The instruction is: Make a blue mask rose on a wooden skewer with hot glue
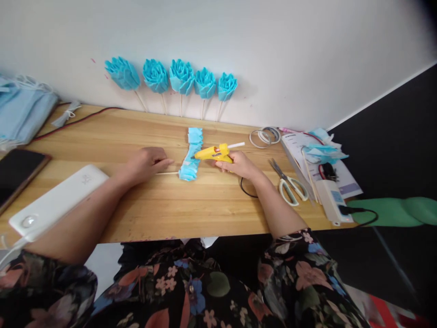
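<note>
while the right hand [237, 165] gripped a yellow glue gun [211, 152], its fingers wrapped round the partly hidden handle, the nozzle pointed to nine o'clock at the ruffled blue strip [195, 139]; whether its tip touched was hard to make out. the strip lay on the worktop [150, 214], its near end over a thin stick [169, 173] that ran towards nine o'clock. there the left hand [145, 165] hid the stick's other end, fingers curled; i could not tell whether they grasped it. five blue flowers [181, 77] leaned on the wall [280, 64], from eleven to one o'clock of the strip. scissors [288, 182] lay between three and four; the phone [20, 171], near nine, was cut off by the view's edge.
</note>
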Motion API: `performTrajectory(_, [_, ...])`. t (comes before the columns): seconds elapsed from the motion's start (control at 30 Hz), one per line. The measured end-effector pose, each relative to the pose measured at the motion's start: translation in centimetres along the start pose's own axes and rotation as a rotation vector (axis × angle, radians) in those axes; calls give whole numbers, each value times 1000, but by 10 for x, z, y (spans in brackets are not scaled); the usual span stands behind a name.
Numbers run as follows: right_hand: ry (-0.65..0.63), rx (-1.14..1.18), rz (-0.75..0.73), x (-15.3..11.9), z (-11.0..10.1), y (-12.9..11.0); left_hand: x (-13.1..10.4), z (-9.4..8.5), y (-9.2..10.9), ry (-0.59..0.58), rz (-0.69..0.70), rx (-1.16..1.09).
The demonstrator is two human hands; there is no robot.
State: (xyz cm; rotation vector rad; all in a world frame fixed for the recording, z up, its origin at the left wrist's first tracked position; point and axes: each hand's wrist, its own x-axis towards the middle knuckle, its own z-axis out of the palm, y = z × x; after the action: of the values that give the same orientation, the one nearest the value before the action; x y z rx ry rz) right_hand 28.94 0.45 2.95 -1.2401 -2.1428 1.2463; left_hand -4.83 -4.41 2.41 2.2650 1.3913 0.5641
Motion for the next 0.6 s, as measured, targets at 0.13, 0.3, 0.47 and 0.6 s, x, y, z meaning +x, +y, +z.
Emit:
performTrajectory(0.13, [-27,22,-3,-1,0,-3,0,3,-4,34,-26,-10])
performTrajectory(0.3, [-27,18,5,1,0,-1,-1,0,-2,19,-62,-36])
performTrajectory(0.47, [-29,11,45,1,0,-1,1,3,-8,6,-69,-80])
performTrajectory(0.6, [-25,7,45,2,0,2,5,9,-12,13,-120,-47])
